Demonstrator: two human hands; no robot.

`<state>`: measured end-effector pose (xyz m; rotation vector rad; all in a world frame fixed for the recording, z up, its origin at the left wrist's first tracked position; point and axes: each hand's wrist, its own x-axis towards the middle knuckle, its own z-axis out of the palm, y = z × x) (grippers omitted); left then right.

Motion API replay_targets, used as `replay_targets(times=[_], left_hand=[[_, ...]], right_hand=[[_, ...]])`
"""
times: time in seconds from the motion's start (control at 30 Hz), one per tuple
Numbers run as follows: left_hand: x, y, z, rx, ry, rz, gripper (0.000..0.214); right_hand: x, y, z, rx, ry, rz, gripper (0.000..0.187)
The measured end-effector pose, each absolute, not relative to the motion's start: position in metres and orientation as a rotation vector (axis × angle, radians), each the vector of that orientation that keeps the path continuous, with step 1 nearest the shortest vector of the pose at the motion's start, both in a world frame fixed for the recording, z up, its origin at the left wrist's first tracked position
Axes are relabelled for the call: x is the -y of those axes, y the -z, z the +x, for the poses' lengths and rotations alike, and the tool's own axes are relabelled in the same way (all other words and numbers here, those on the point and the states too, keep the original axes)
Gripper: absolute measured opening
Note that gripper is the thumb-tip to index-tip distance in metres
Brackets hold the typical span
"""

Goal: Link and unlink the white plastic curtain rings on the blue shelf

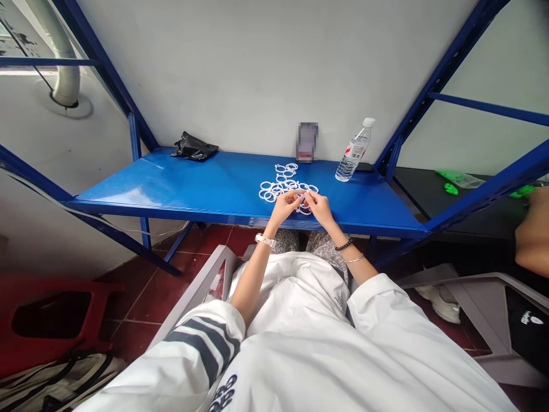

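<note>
Several white plastic rings [268,192] lie in a loose pile on the blue table [214,189], some overlapping. Over the near side of the pile, my left hand [285,205] and my right hand [318,206] meet fingertip to fingertip. Each hand is pinched around a small white piece, which looks like part of one of the rings. Fingers cover most of it, so I cannot tell whether that ring is open or joined to another.
A water bottle [354,151] stands right of the pile, a dark flat object [364,167] behind it. A blurred upright item [307,143] leans on the wall. A black plastic bag [194,146] lies left. At the right edge shows another person's arm [534,232].
</note>
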<state>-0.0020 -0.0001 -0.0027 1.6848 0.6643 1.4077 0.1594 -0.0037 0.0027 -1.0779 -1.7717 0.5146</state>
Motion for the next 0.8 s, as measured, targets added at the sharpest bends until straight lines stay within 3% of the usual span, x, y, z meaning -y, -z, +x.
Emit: replay_targets(times=[0.8], left_hand=[[0.003,0.0,-0.002,-0.681,-1.379,1.697,0.045]], right_hand=[[0.01,-0.012,0.157,1.887,-0.449,-1.06,0.058]])
